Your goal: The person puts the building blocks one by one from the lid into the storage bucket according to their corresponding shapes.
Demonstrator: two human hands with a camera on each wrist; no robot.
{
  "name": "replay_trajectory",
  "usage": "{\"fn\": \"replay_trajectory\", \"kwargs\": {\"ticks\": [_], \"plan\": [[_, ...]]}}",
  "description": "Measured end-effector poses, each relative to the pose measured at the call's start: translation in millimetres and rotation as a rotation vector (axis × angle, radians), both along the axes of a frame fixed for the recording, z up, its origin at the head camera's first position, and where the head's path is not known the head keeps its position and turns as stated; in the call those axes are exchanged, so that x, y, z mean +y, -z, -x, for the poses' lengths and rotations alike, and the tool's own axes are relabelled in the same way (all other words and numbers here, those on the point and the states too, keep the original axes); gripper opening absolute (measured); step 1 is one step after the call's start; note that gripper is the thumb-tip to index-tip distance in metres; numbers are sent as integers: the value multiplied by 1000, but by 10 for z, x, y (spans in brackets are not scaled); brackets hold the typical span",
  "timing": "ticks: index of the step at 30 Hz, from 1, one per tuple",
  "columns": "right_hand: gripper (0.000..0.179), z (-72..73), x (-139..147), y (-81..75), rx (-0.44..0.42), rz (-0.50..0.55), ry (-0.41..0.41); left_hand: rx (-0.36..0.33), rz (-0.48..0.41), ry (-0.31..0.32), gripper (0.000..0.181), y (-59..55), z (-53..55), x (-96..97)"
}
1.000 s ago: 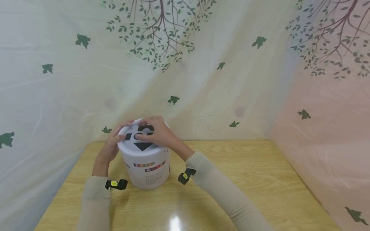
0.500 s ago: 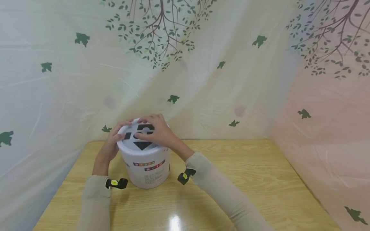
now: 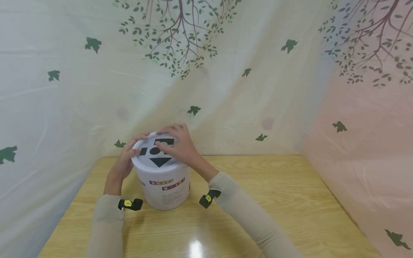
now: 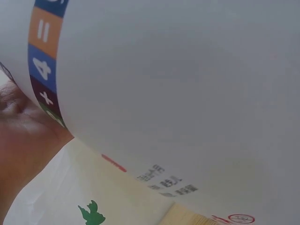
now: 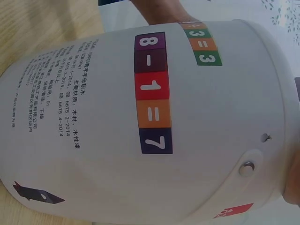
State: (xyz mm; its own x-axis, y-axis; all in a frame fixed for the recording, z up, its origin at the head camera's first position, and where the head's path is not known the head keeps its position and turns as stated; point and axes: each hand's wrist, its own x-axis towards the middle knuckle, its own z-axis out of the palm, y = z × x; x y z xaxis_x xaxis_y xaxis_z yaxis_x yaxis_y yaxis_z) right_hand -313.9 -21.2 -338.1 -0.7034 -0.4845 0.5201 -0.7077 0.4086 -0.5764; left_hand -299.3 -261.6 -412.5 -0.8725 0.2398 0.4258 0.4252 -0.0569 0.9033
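Observation:
A white toy bucket (image 3: 151, 195) stands on the table, left of centre in the head view. Its white lid (image 3: 146, 163) has black shapes on top that look like cut-outs. My left hand (image 3: 124, 161) grips the lid's left rim, thumb on top and fingers over the far-left edge. The right hand (image 3: 184, 145) holds the lid from the right, its fingers bent at the far rim and its thumb stretched over the middle. Sums on coloured blocks and a handle rivet (image 5: 247, 168) show on the bucket's side in the right wrist view; the left wrist view shows mostly white wall.
The wooden table (image 3: 258, 200) extends to the right and in front of the bucket. A hanging cloth (image 3: 226, 118) with printed branches and green birds encloses the back and sides. Each sleeve cuff carries a black camera (image 3: 130, 204).
My right hand has shifted slightly up and to the right over the lid, uncovering more of the black circle. The left hand and the bucket look almost unmoved.

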Motion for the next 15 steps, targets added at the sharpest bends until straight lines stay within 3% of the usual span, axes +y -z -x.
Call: {"fn": "replay_trajectory", "kwargs": {"ticks": [6,15], "plan": [[32,75,184,50,-31,225,24,18,13,-2,40,23,20,-24],[30,362,638,177,-92,290,118,-5,174,-109,43,-110,-58,-72]]}}
